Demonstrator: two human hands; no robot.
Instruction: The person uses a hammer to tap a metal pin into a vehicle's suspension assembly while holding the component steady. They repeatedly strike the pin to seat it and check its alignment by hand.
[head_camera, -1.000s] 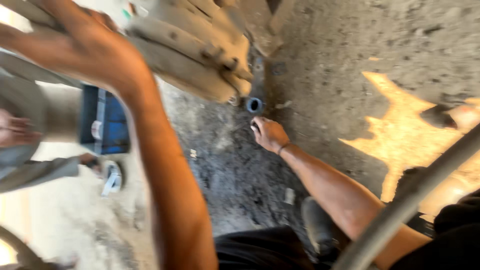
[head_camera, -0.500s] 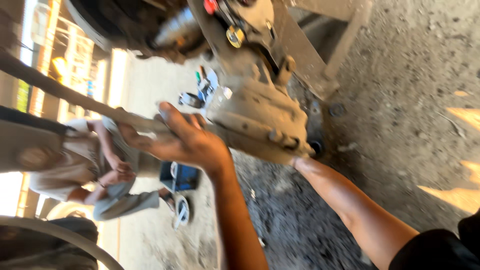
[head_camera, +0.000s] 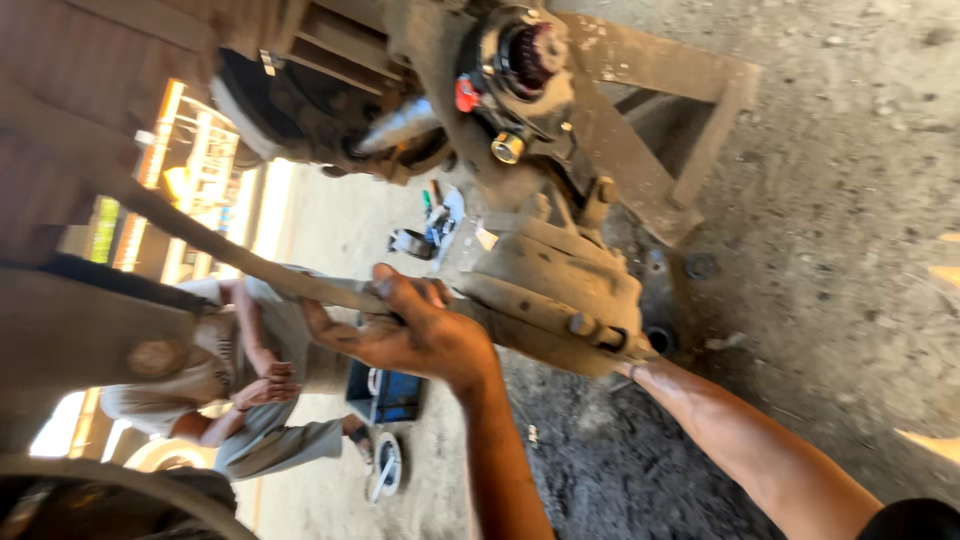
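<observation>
Our hands on a rusty brake caliper

Our left hand (head_camera: 415, 335) wraps its fingers around the caliper (head_camera: 555, 295) arm; our right hand hides behind it, grip unknowable. Beyond hangs the wheel hub (head_camera: 520, 70), a crouching person (head_camera: 250, 400) farther left.

Right hand hidden behind the dusty caliper (head_camera: 560, 300) (forearm shows).

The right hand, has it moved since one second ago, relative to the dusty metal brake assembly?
Yes. The right hand, earlier down on the ground away from the dusty metal brake assembly, has come up behind its lower edge.
</observation>
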